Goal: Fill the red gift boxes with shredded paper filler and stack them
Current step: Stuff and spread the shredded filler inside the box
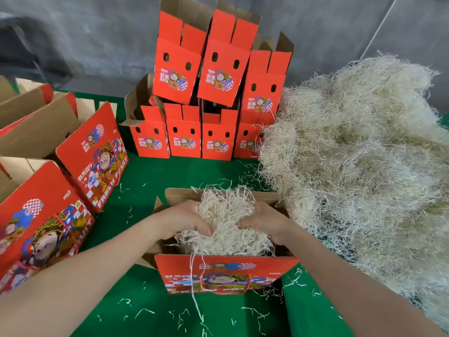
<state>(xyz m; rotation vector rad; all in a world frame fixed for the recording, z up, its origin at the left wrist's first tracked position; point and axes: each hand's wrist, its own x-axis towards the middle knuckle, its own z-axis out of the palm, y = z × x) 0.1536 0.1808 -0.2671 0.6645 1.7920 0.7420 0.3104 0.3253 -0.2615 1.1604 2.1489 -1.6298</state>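
The open red gift box (226, 271) stands directly before the person on the green table cover (145, 288), its long axis running left to right. Both hands are down inside it. The left hand (184, 220) and the right hand (264, 222) flank a wad of shredded paper filler (226, 224), fingers curled into it from either side, tips buried in the strands. The wad rises above the rim between them, so the next push looks to be straight down. The big filler pile (352, 154) lies just right of the box, nearer the right hand. The stacked boxes (213, 93) stand beyond.

Left hand (184, 221), right hand (266, 223), seemingly gripping filler (226, 215)
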